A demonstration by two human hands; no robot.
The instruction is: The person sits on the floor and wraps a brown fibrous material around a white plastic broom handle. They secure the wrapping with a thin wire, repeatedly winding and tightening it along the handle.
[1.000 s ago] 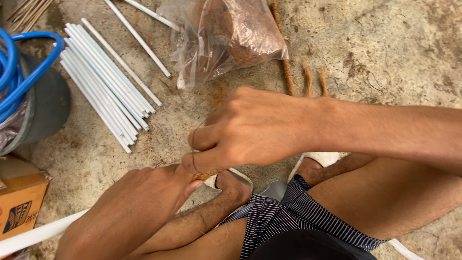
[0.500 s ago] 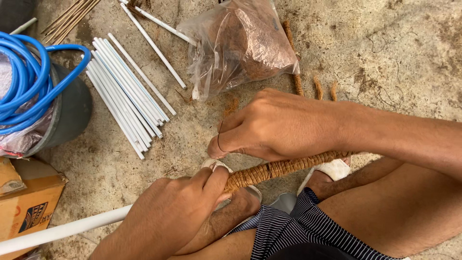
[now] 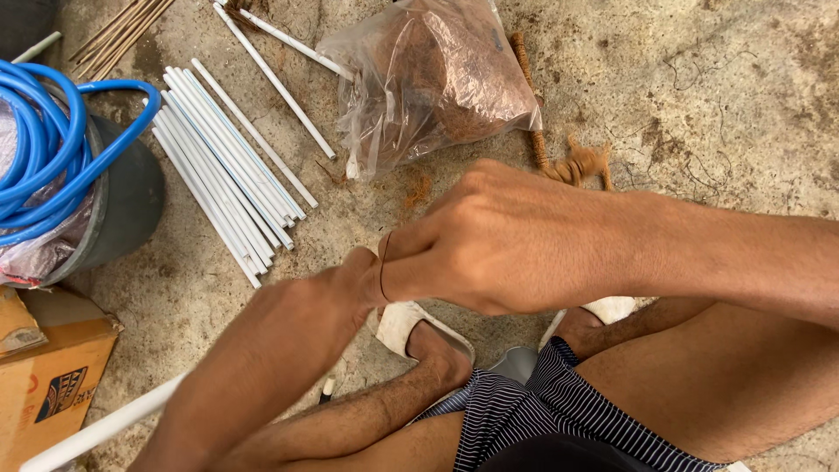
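My right hand [image 3: 498, 240] is closed, with a thin brown thread [image 3: 382, 267] looped round its forefinger. My left hand [image 3: 328, 297] reaches up from the lower left and meets the right hand's fingertips. Its own fingers are mostly hidden there. A long white pipe [image 3: 100, 430] runs from the lower left corner under my left forearm toward that hand. The far part of the pipe is hidden behind my right hand. Both hands hover over my feet in white sandals [image 3: 411, 319].
On the concrete floor lie a bundle of thin white rods [image 3: 227, 188], a clear plastic bag of brown fibre [image 3: 437, 74] and fibre rope pieces [image 3: 572, 162]. A blue hose [image 3: 44, 149] sits in a dark bucket [image 3: 127, 205]. At lower left stands a cardboard box [image 3: 48, 376].
The fibre-wrapped length of pipe seen half a second ago is now hidden behind my right hand. My left hand has risen to the right hand's fingertips, and the right hand has shifted slightly down.
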